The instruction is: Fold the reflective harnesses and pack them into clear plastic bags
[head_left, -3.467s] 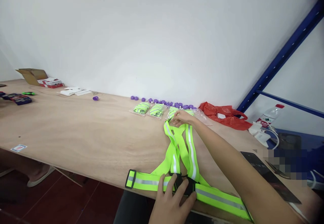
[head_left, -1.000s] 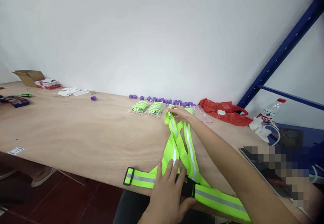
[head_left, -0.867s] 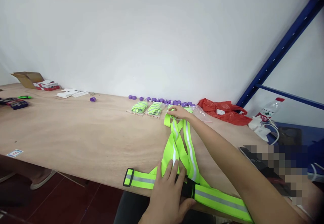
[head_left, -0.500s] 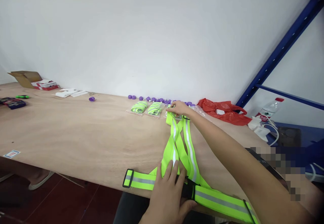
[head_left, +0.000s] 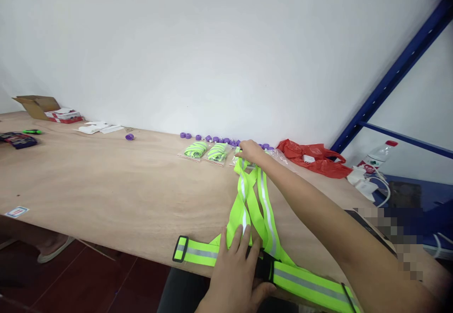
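Observation:
A neon-yellow reflective safety vest made of elastic straps with grey stripes lies along the table in front of me. Its two shoulder straps run away from me and cross, while the waist belt stretches along the near edge. My left hand rests flat on the vest near the belt, fingers stretched out. At the far end my right hand is closed on the top of a shoulder strap; its fingertips are partly hidden. A black buckle sits at the belt's left end.
Two bagged folded vests lie beyond my hands, before a row of purple rolls. A red plastic bag and a bottle stand right. Far left are a cardboard box and papers. Another person's foot shows below the table.
My right hand has shifted slightly, with the strap's far end narrower and more gathered beneath it. My left hand stays flat on the vest. The view has tilted a little.

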Demonstrator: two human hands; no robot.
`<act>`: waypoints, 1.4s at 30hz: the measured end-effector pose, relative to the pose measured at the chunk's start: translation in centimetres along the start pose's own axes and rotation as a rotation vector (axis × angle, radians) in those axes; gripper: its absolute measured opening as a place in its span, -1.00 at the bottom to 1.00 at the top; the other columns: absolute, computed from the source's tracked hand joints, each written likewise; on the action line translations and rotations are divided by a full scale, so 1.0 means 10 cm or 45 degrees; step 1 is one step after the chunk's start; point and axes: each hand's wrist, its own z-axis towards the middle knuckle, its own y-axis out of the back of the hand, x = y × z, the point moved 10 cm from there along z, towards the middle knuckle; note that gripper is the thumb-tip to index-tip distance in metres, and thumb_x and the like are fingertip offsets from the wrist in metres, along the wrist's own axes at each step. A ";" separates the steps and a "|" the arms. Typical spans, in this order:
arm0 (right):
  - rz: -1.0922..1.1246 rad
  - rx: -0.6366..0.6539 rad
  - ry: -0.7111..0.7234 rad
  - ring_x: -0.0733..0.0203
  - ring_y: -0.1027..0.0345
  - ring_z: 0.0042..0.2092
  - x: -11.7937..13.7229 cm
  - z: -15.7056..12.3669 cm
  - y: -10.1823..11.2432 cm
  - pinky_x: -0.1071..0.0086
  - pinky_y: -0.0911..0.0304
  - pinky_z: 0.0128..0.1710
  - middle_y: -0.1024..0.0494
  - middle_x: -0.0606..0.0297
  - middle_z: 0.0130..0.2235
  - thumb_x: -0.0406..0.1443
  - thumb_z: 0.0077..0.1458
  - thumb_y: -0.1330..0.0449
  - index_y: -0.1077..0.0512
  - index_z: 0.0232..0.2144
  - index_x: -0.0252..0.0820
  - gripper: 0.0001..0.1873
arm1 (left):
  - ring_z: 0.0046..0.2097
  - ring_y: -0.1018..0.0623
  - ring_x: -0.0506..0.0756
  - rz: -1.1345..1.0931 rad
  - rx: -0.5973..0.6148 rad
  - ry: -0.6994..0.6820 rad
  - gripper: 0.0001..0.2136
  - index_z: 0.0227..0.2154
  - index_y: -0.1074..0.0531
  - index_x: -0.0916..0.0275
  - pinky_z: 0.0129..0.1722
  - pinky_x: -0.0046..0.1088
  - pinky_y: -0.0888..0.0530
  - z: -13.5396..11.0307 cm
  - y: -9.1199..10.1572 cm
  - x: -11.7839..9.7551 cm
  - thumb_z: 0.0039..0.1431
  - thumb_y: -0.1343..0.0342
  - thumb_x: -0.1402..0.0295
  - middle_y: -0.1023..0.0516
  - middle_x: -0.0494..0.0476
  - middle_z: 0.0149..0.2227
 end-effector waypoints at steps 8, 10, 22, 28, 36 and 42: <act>0.024 0.124 -0.064 -0.14 -0.52 -0.19 -0.09 -0.19 -0.14 0.28 -0.31 -0.28 -0.49 0.06 -0.53 -0.05 0.01 -0.42 -0.26 -0.68 -0.13 -0.49 | 0.42 -0.05 0.45 0.037 -0.048 -0.011 -0.19 0.44 0.11 0.12 0.32 0.34 0.04 -0.01 0.03 -0.01 0.26 -0.03 -0.09 0.05 0.28 0.46; 0.061 0.230 -0.108 -0.02 -0.50 -0.42 -0.14 -0.26 -0.22 0.31 -0.28 -0.43 -0.39 0.16 -0.68 0.00 0.07 -0.35 -0.22 -0.72 -0.11 -0.44 | 0.42 -0.06 0.46 0.029 -0.048 -0.013 -0.20 0.44 0.09 0.10 0.32 0.35 0.03 -0.01 0.04 -0.02 0.26 -0.03 -0.10 0.04 0.27 0.46; 0.010 0.524 -0.139 0.20 -0.31 -0.66 -0.23 -0.42 -0.27 0.37 -0.23 -0.55 -0.38 0.34 -0.72 -0.17 0.07 -0.35 -0.39 -0.59 -0.17 -0.68 | 0.43 -0.04 0.46 -0.007 -0.020 -0.008 -0.19 0.44 0.11 0.10 0.31 0.38 0.05 0.00 0.02 -0.01 0.26 0.01 -0.14 0.08 0.28 0.47; -0.045 0.609 -0.185 0.21 -0.33 -0.63 -0.29 -0.48 -0.45 0.36 -0.27 -0.55 -0.48 0.24 -0.61 -0.02 0.17 -0.22 -0.44 -0.52 -0.22 -0.58 | 0.43 -0.01 0.48 -0.028 0.016 -0.016 -0.18 0.44 0.13 0.10 0.31 0.38 0.05 0.01 -0.01 0.00 0.25 -0.01 -0.13 0.11 0.25 0.47; -0.129 0.730 -0.274 0.15 -0.43 -0.51 -0.20 -0.61 -0.73 0.32 -0.36 -0.48 -0.51 0.16 -0.54 -0.08 0.18 -0.27 -0.50 -0.45 -0.33 -0.61 | 0.44 0.02 0.46 -0.065 0.043 0.009 -0.20 0.44 0.11 0.13 0.32 0.39 0.12 -0.01 0.01 -0.01 0.27 0.03 -0.13 0.11 0.27 0.47; -0.164 0.818 -0.303 0.20 -0.49 -0.16 -0.15 -0.70 -0.81 0.24 -0.48 -0.18 -0.54 0.19 -0.07 -0.17 0.30 -0.20 -0.44 -0.01 -0.25 -0.69 | 0.44 0.03 0.46 -0.113 0.037 -0.001 -0.20 0.44 0.14 0.13 0.33 0.37 0.17 -0.01 0.06 -0.04 0.29 0.05 -0.13 0.14 0.26 0.47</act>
